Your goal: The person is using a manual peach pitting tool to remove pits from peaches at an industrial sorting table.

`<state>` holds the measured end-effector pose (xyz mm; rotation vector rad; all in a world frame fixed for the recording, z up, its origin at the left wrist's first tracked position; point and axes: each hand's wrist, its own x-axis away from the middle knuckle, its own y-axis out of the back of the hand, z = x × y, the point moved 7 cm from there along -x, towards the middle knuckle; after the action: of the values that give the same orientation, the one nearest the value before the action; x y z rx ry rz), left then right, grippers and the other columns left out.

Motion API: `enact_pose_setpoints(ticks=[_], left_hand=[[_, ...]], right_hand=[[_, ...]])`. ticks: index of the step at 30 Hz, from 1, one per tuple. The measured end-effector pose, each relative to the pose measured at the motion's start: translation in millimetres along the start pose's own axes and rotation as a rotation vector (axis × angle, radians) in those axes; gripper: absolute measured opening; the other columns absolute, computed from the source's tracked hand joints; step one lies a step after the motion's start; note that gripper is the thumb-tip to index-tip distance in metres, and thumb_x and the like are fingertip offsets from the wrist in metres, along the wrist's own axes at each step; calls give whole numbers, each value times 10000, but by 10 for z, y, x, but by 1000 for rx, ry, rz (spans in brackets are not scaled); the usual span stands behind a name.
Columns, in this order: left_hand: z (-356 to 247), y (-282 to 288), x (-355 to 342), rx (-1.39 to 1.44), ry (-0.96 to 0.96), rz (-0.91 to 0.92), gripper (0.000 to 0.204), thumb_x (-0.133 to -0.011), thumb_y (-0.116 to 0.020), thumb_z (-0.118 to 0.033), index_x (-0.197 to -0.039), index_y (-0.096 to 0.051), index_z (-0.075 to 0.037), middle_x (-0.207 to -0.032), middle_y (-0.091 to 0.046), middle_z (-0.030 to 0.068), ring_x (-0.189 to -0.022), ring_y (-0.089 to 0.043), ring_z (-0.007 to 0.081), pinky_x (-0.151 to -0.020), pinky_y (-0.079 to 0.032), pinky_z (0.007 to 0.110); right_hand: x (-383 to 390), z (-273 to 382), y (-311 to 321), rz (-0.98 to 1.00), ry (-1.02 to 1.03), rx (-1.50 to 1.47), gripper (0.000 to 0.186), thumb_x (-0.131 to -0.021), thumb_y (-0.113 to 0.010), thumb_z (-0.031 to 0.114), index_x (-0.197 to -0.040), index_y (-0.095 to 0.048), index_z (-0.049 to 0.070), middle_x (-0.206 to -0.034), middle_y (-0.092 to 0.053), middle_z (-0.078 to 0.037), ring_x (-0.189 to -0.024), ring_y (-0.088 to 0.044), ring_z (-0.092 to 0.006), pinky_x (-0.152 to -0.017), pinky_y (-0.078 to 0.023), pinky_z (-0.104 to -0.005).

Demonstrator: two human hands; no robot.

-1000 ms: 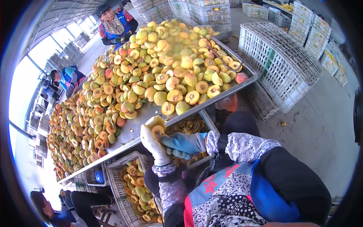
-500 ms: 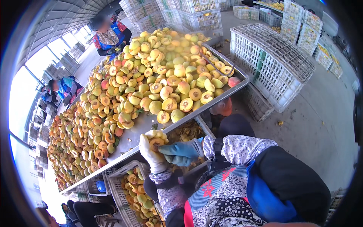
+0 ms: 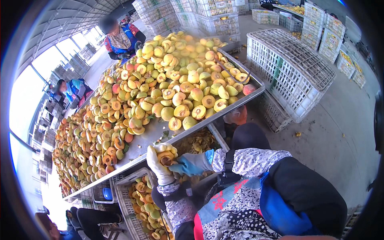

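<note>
My left hand (image 3: 157, 164), in a white glove, is wrapped round a halved peach (image 3: 165, 158), its cut face and brown hollow turned up. Against the lower right of that fruit press the fingers of my right hand (image 3: 190, 164), in a blue and grey glove. Those fingers are closed; whatever they grip is hidden. Both hands are just in front of the metal table's edge (image 3: 136, 161), above a bin of peach scraps (image 3: 199, 143). A big heap of halved peaches (image 3: 132, 100) covers much of the table.
A white crate (image 3: 122, 191) of peach halves stands below my left forearm. Right of the table is a large lidded white crate (image 3: 288, 76). Co-workers stand along the table's far left side (image 3: 122, 38); another person sits at lower left. Crate stacks (image 3: 216, 18) rise behind.
My right hand's fingers have shifted lower on the peach half, and its brown hollow now shows more openly. My left hand keeps its hold. The view has tilted slightly.
</note>
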<state>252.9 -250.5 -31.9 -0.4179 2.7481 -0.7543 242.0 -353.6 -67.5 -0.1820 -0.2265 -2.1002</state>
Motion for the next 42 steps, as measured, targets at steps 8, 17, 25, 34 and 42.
enact_pose_setpoints(ticks=[8, 17, 25, 34, 42], left_hand=[[6, 203, -67, 346, 83, -109, 408, -986, -467, -465, -843, -528, -88, -766, -567, 90, -600, -560, 261, -485, -466, 353], [-1257, 1711, 148, -1220, 183, -603, 444, -922, -570, -426, -940, -738, -16, -845, -729, 123, -824, -682, 237, -727, -516, 300], [-512, 202, -711, -1600, -116, -111, 402, -863, -624, -391, -950, -711, -8, -899, -710, 168, -833, -673, 292, -781, -501, 361], [535, -236, -1037, -1644, -188, 2, 434, -751, -669, -306, -1069, -535, -42, -984, -669, 228, -947, -652, 394, -844, -514, 471], [-10, 200, -799, -494, -95, -220, 188, -844, -700, -131, -980, -709, -1, -846, -672, 20, -680, -554, 82, -644, -445, 211]], right_hand=[[75, 48, -179, 193, -210, -172, 636, -924, -451, 673, -801, -654, 82, -671, -597, -77, -538, -526, -156, -514, -470, -349], [-33, -201, 705, -455, -26, 844, 374, -924, -560, 419, -925, -670, 63, -863, -695, -199, -833, -672, -394, -739, -514, -515], [81, -139, 683, -300, -96, 907, 363, -915, -562, 391, -1021, -705, 76, -958, -708, -174, -903, -679, -360, -788, -521, -494], [148, -174, 907, -393, -192, 1003, 338, -890, -594, 327, -947, -719, 18, -895, -707, -211, -854, -697, -373, -759, -543, -487], [253, 227, 792, -663, 478, 509, 370, -925, -607, 409, -991, -659, 48, -796, -653, -257, -783, -633, -457, -653, -492, -527]])
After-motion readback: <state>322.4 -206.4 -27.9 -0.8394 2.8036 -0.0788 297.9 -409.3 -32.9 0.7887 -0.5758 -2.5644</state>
